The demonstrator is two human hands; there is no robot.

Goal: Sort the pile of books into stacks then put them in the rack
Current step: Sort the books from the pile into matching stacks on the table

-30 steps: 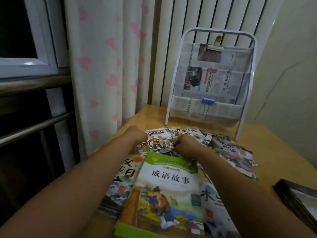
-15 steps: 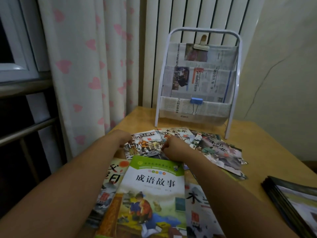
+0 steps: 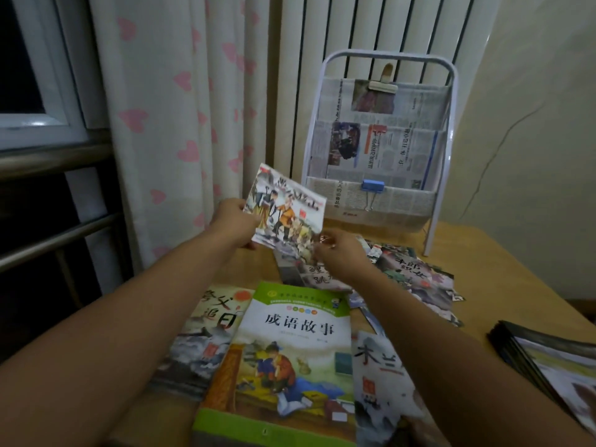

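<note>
My left hand (image 3: 233, 222) grips a thin picture book (image 3: 285, 211) by its left edge and holds it tilted above the table. My right hand (image 3: 338, 254) hovers just below that book's lower right corner, fingers curled, over the scattered thin books (image 3: 416, 279). A green-topped book (image 3: 290, 359) lies nearest me on top of two other books, one on its left (image 3: 209, 330) and one on its right (image 3: 377, 379). The white wire rack (image 3: 380, 150), lined with newspaper and clipped, stands at the back of the wooden table (image 3: 483, 253).
A dark stack of books (image 3: 548, 359) sits at the table's right edge. A curtain with pink hearts (image 3: 167, 124) and a window rail (image 3: 48, 240) are on the left. A radiator and a wall stand behind the rack.
My left hand has lifted the thin picture book off the pile and raised it. My right hand has let go of it and stays just above the pile.
</note>
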